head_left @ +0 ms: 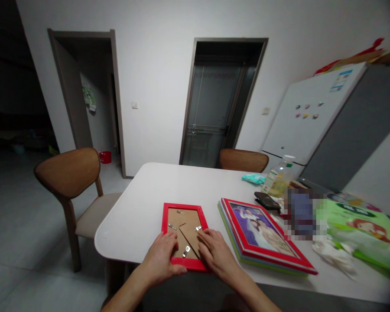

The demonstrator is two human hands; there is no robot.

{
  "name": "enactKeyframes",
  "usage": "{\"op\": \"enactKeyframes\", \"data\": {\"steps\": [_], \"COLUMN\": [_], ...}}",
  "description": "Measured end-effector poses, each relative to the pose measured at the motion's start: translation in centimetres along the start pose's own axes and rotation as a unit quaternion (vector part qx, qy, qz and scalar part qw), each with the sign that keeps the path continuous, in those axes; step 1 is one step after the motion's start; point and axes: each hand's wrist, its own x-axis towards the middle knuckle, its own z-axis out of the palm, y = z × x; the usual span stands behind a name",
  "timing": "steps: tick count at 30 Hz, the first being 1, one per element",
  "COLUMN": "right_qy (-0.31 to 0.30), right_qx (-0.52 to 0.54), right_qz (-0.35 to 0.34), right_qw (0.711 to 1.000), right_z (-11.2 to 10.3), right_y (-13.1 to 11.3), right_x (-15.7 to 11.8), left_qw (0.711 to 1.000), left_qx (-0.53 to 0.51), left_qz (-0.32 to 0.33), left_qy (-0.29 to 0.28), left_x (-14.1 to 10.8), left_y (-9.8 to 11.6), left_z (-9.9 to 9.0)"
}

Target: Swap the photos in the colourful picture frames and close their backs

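a red frame [185, 236] lies face down on the white table [133, 208], at the near edge, between two hands. its brown back [190, 216] faces up. four shiny clips [186, 251] sit on it, one near each side, and a dark line [189, 242] runs across it at a slant.

the left hand [159, 260] is on the near left corner. its fingers are bent and close together over the left rim, and its thumb lies along the near rim. i cannot tell if they pinch it.

the right hand [219, 251] is on the right side. its fingers are bent, a bit apart, and their tips touch the back, just below the right clip. its thumb is hidden, so i cannot tell if it pinches.

just right of that hand is a stack [233, 240] of frames, green low down and red on top. the top one shows a photo [261, 229] with a white dress in it. past it are a black thing [266, 200], a bottle [277, 180] with yellow stuff inside, and a blue-green pack [253, 178]. a green bag [360, 223] and a crumpled tissue [334, 258] lie far right.
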Motion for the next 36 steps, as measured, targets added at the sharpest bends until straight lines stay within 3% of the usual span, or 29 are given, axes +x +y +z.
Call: {"op": "enactKeyframes", "data": {"steps": [6,13,17,22,36], "right_qy": [-0.021,-0.038,-0.032,-0.093,-0.131], "right_qx": [-0.07,-0.068,-0.08,-0.027,-0.022], "right_qz": [0.042,0.037,-0.011,-0.12,-0.148], "right_qw": [0.996,0.996,0.996,0.988,0.98], "right_z": [0.4,0.6,0.4,0.0,-1.2], "right_y": [0.7,0.8,-0.6,-2.8,-3.6], "right_x": [2.6,2.2,1.0,-0.7,-0.9], "left_qw": [1.0,1.0,0.999,0.999,0.999], "left_qx": [-0.008,-0.01,-0.027,-0.034,-0.034], "left_qz": [-0.013,-0.027,-0.01,-0.001,0.006], "left_qy": [0.012,0.01,0.023,0.027,0.042], "left_x": [-0.2,-0.4,-0.4,-0.4,-0.4], "left_y": [0.3,0.6,0.6,0.3,0.3], "left_z": [0.0,-0.3,-0.2,0.2,-0.1]}}
